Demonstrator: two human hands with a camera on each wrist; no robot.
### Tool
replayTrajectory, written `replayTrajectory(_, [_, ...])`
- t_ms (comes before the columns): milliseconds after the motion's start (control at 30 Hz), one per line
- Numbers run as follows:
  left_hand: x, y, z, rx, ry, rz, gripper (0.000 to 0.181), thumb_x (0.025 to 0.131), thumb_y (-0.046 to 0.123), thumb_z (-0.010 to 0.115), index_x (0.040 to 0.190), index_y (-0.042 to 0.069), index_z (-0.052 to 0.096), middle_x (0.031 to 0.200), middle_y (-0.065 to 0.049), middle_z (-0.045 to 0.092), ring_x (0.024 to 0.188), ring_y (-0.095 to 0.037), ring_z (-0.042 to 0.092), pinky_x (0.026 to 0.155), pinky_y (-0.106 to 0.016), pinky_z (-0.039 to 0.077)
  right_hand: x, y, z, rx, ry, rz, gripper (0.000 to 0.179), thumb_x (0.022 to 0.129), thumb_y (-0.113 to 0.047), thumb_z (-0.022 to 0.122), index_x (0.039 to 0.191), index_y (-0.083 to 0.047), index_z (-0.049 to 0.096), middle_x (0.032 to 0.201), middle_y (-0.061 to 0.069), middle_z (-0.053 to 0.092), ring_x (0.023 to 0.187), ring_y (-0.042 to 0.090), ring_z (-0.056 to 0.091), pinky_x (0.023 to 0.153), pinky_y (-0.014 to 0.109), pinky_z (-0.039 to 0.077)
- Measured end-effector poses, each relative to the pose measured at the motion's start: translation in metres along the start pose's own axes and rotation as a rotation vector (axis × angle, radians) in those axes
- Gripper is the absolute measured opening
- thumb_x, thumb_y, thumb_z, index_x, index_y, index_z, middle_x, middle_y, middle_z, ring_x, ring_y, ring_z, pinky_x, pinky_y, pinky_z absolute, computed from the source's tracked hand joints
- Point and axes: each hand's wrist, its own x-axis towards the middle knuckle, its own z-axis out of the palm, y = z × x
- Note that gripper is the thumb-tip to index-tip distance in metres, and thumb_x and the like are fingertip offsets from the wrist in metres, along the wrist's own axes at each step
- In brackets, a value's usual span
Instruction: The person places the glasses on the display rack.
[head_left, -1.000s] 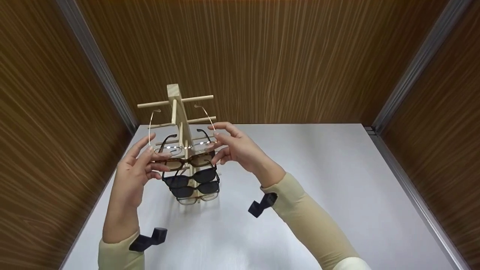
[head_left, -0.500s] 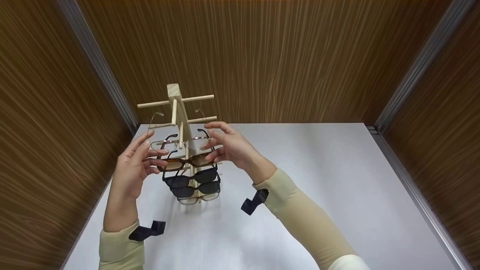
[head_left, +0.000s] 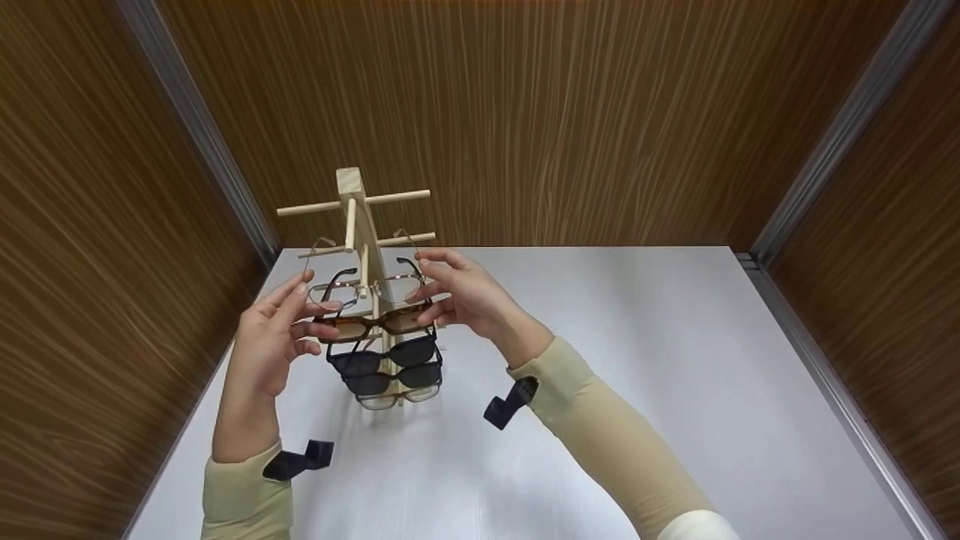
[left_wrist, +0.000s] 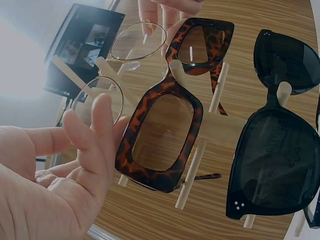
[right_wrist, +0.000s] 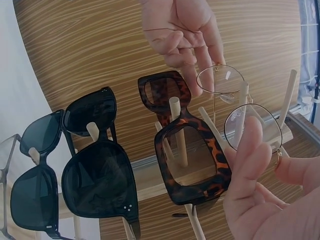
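Note:
Thin gold-rimmed clear glasses [head_left: 400,287] are held between both hands at the front of a wooden display stand [head_left: 349,181]. My left hand [head_left: 271,334] pinches them near one hinge. On the other side my right hand [head_left: 480,296] pinches the opposite hinge, as the right wrist view shows at the gold temple. The temples point back toward the stand, over its pegs. Just below hang tortoiseshell sunglasses [left_wrist: 127,145], close to the fingers of both hands. Whether the gold glasses' bridge touches its peg, I cannot tell.
Lower on the stand hang black sunglasses [right_wrist: 100,172], a second dark pair [right_wrist: 34,197] and clear-lensed glasses [head_left: 377,403]. Bare pegs [head_left: 397,196] stick out at the top. The stand is on a white table [head_left: 637,360] between wood-grain walls [head_left: 525,120].
Both hands have shifted slightly with the gold glasses, whose temples have come lower against the stand's upper pegs. The other eyewear stays in place.

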Motion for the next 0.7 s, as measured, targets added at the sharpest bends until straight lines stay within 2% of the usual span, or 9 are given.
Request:
replayTrajectory(233, [-0.003,0.002,-0.004,0.053,0.034,-0.023,0.05,0.097,0.03,0.051,0.138,0.004,0.042,0.094,-0.004,0.07,0.062,-0.016,0.065,0.05,-0.022,0.049,-0.004,0.001,-0.001,0.022,-0.028,-0.012,0.042,0.095,-0.03,0.053,0.134,-0.017,0.043,0.097,0.019,0.063,0.05,0.02,0.061,0.047,0.026,0.048])
replayTrajectory(467, [-0.011,0.002,-0.006,0.115,0.119,-0.009,0.043,0.095,0.034,0.051,0.131,0.009,0.051,0.097,-0.005,0.069,0.067,-0.019,0.066,0.052,-0.023,0.05,-0.008,0.005,-0.002,0.032,0.019,-0.046,0.037,0.096,-0.028,0.052,0.13,-0.014,0.047,0.101,0.017,0.063,0.049,0.018,0.059,0.048,0.026,0.048])
replayTrajectory(567, [-0.017,0.0,-0.006,0.146,0.161,0.009,0.039,0.095,0.032,0.052,0.128,0.01,0.054,0.096,-0.004,0.07,0.069,-0.02,0.067,0.052,-0.023,0.05,-0.011,0.01,-0.002,0.038,0.025,-0.064,0.034,0.096,-0.026,0.052,0.128,-0.013,0.049,0.103,0.017,0.064,0.049,0.017,0.059,0.049,0.025,0.048])
replayTrajectory(700, [-0.024,-0.002,-0.004,0.143,0.218,0.076,0.036,0.096,0.026,0.052,0.129,0.012,0.053,0.093,-0.005,0.07,0.068,-0.021,0.067,0.051,-0.023,0.049,-0.014,0.015,-0.004,0.059,0.023,-0.107,0.032,0.096,-0.025,0.052,0.125,-0.012,0.051,0.104,0.018,0.065,0.048,0.017,0.058,0.05,0.025,0.048])
